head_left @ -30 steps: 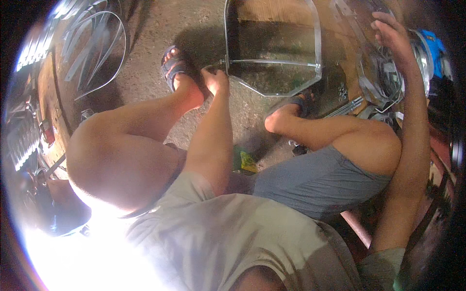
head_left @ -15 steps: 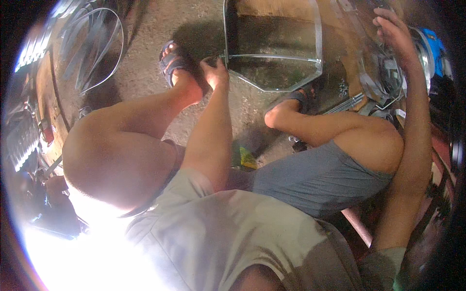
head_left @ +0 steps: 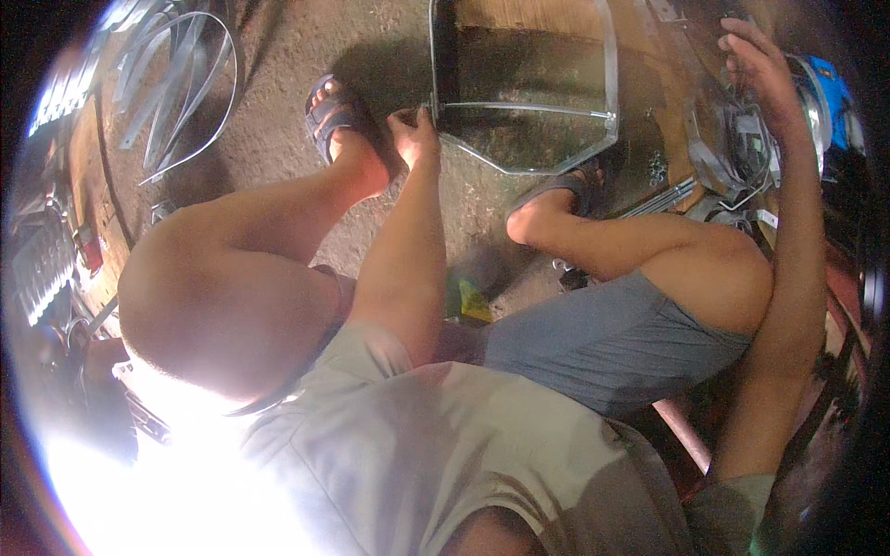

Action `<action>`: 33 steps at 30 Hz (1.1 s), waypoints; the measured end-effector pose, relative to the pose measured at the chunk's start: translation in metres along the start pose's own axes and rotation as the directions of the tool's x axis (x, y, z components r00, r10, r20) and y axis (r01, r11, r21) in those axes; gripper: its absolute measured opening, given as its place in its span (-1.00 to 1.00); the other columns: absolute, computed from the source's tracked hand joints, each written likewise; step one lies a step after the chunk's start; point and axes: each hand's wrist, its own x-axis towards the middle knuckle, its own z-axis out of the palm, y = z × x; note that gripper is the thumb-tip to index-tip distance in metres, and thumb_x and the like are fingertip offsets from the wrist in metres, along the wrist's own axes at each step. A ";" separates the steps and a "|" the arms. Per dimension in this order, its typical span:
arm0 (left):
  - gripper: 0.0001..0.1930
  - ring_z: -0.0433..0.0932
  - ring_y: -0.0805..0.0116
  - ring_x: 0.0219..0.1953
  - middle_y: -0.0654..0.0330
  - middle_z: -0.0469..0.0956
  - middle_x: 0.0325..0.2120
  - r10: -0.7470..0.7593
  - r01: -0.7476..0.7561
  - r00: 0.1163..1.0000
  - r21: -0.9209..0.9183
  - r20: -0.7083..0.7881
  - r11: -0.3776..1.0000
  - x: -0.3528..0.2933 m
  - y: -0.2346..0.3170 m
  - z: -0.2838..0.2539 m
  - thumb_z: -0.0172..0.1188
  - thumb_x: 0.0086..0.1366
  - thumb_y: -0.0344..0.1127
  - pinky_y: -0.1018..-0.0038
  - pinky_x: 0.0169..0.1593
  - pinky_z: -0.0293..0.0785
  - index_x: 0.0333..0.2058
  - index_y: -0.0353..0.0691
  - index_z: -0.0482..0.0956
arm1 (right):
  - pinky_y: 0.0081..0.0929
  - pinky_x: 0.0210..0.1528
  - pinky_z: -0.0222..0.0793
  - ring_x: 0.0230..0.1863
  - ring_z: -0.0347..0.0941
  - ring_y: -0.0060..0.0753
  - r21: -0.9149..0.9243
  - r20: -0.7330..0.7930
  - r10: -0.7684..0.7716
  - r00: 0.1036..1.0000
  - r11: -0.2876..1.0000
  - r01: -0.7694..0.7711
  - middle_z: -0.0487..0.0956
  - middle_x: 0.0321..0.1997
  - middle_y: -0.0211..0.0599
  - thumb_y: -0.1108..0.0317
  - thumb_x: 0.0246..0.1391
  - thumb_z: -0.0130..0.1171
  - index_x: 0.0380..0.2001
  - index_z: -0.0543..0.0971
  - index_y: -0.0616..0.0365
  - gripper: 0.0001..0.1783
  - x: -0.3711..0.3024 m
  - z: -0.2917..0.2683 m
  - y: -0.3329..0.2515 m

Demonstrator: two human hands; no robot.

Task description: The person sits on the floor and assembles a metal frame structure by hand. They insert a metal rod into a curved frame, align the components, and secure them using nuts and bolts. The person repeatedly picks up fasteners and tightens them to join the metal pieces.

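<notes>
Frame (head_left: 533, 173): bent silvery metal, angled end toward the person, straight sides leading out of view at the top; it lies ahead of the body, over the concrete floor (head_left: 278, 102).
Crossbar (head_left: 524, 107): thin metal rod spanning the frame from side to side, near its angled end.
Left hand (head_left: 414, 139): just outside the frame's left side, by the crossbar's left end; fingers bent, thumb toward the metal (whether they pinch a small fastener or merely touch, I cannot tell).
Right hand (head_left: 762, 76): well to the right of the frame, raised, fingers loosely bent, nothing visible in its grasp.
Left joint: any small part held there could slip and drop, or sit askew, since the hand and the shade hide the spot.
Right side: with no hand on it, the frame might twist or slide if the left is pushed hard.
Right sandal (head_left: 589, 190): close by the frame's lower right corner, where a shifting foot could knock it.
Left sandal (head_left: 336, 119): left of the frame, apart from it.
Metal rods (head_left: 660, 200): right of the frame, past the right sandal; stepping on them could make them roll.
Metal strips (head_left: 173, 88): well left of the frame, loosely looped.
Wooden board (head_left: 528, 14): under or behind the frame's far part (depth is hard to judge).
</notes>
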 end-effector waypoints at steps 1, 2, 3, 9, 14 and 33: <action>-0.63 0.52 0.05 -0.13 -0.03 0.53 -0.22 0.015 -0.015 1.000 -0.016 -0.005 1.000 0.004 -0.006 -0.001 0.23 0.15 -0.29 0.19 0.03 0.39 -0.09 -0.24 0.38 | -0.58 -0.11 0.34 -0.23 0.40 -0.64 -0.002 0.001 -0.042 0.999 0.999 0.042 0.57 -0.10 -0.52 0.15 0.20 0.18 0.11 0.54 -0.06 -0.59 0.001 0.001 0.001; -0.63 0.52 0.06 -0.13 -0.03 0.53 -0.22 0.031 -0.031 0.999 -0.030 -0.010 0.999 0.009 -0.019 -0.002 0.22 0.15 -0.29 0.20 0.03 0.40 -0.09 -0.24 0.38 | -0.58 -0.10 0.34 -0.23 0.40 -0.63 -0.003 0.002 -0.085 0.996 0.996 0.085 0.57 -0.09 -0.52 0.14 0.20 0.19 0.11 0.53 -0.07 -0.58 0.002 0.002 0.004; -0.63 0.52 0.07 -0.14 -0.03 0.53 -0.23 0.042 -0.042 0.999 -0.054 -0.003 0.998 0.007 -0.017 0.000 0.22 0.14 -0.29 0.20 0.03 0.40 -0.09 -0.24 0.38 | -0.58 -0.10 0.34 -0.22 0.40 -0.63 -0.016 -0.005 -0.122 0.992 0.992 0.122 0.57 -0.09 -0.52 0.12 0.20 0.19 0.12 0.53 -0.08 -0.57 0.001 -0.001 0.004; -0.64 0.52 0.06 -0.16 -0.03 0.52 -0.24 0.106 -0.103 0.994 0.140 -0.014 0.985 0.016 -0.027 0.001 0.19 0.12 -0.31 0.22 0.02 0.40 -0.11 -0.23 0.38 | -0.58 -0.09 0.34 -0.21 0.41 -0.62 -0.055 -0.014 -0.015 1.000 0.998 0.015 0.57 -0.09 -0.53 0.09 0.21 0.18 0.13 0.52 -0.07 -0.55 -0.004 0.003 -0.007; -0.64 0.54 0.00 -0.15 -0.06 0.52 -0.24 0.006 -0.007 1.000 -0.014 -0.018 1.000 0.002 -0.004 0.002 0.21 0.13 -0.29 0.20 0.01 0.41 -0.11 -0.24 0.38 | -0.60 -0.09 0.34 -0.21 0.41 -0.64 -0.041 0.022 -0.032 0.999 0.999 0.033 0.57 -0.08 -0.52 0.10 0.22 0.18 0.13 0.52 -0.06 -0.56 0.002 -0.006 0.007; -0.66 0.55 0.05 -0.18 -0.05 0.55 -0.25 0.112 -0.106 0.993 0.149 -0.034 0.983 0.025 -0.031 -0.004 0.25 0.14 -0.28 0.19 -0.04 0.43 -0.15 -0.26 0.40 | -0.60 -0.15 0.33 -0.25 0.41 -0.66 0.017 0.039 -0.042 0.998 0.999 0.041 0.58 -0.12 -0.52 0.13 0.21 0.19 0.11 0.53 -0.08 -0.58 0.006 0.006 0.005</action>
